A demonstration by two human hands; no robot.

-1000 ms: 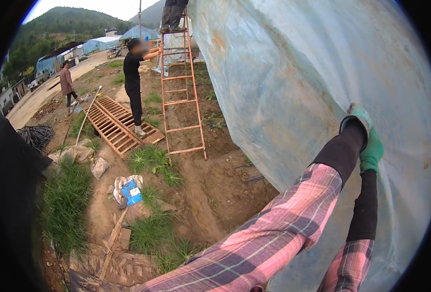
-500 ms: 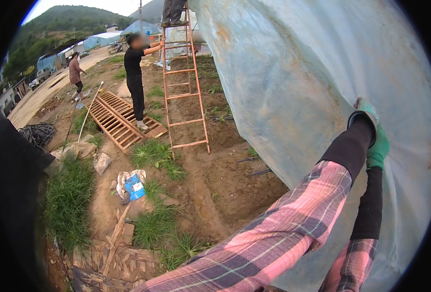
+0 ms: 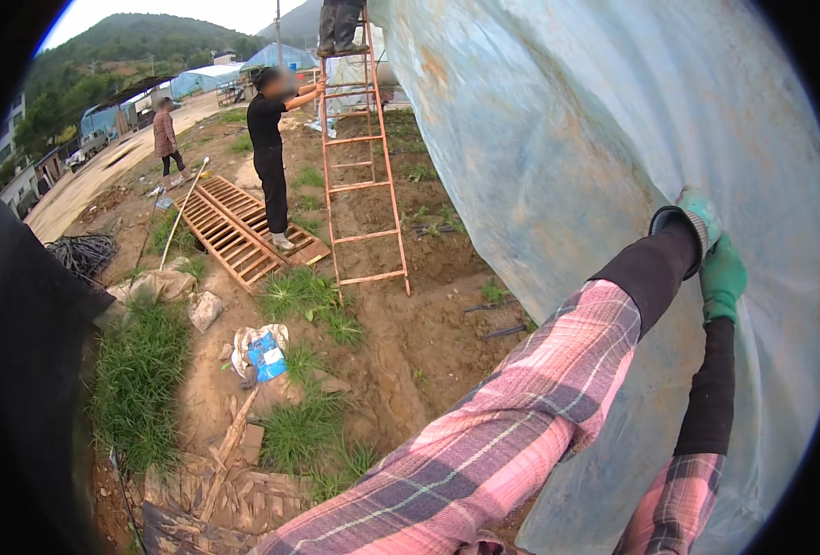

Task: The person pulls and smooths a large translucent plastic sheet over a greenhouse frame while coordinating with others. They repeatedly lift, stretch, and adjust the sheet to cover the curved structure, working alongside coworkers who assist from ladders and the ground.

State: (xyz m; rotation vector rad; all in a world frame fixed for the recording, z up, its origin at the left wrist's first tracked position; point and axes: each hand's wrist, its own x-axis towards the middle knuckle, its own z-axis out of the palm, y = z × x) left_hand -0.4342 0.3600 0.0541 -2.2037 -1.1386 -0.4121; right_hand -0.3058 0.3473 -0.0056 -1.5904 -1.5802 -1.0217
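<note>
A large, cloudy pale-blue plastic sheet with brownish stains hangs across the right side. Both my arms, in pink-and-grey plaid sleeves with black cuffs, reach up to it. My left hand, in a green glove with a dark band at the wrist, is closed on a gathered fold of the sheet. Just below, my right hand, also green-gloved, grips the same fold. Its fingers are partly hidden by the plastic and the left hand. Creases run out from where the hands hold.
An orange ladder has a person's legs near its top. A person in black steadies it, standing by wooden slatted panels. Another person is farther left. Grass, a blue-and-white bag and wood scraps lie nearby.
The surroundings have shifted slightly right in the view. My hands still grip the sheet, with the left forearm a little farther left. The far person on the left now stands straighter.
</note>
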